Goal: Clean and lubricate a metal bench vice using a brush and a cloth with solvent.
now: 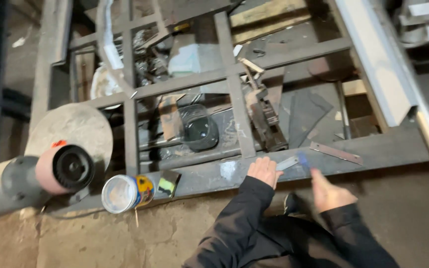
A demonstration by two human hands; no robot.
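My left hand (264, 171), in a black sleeve, rests on the front bar of a dark steel frame (373, 149). Its fingers are closed on the near end of a small flat grey tool (288, 162) with a blue far end. My right hand (329, 191), also in a black sleeve, is blurred just right of and below the blue end. I cannot tell if it touches the tool or how its fingers are set. A white smear (228, 169) marks the bar left of my left hand.
A flat metal strip (336, 153) lies on the bar to the right. A tin can (125, 192) lies on its side beside a small block (167, 182). Left is a grey pipe (35, 178) with a round disc. Inside the frame are a black clamp (266, 119) and a clear plastic tub (198, 128).
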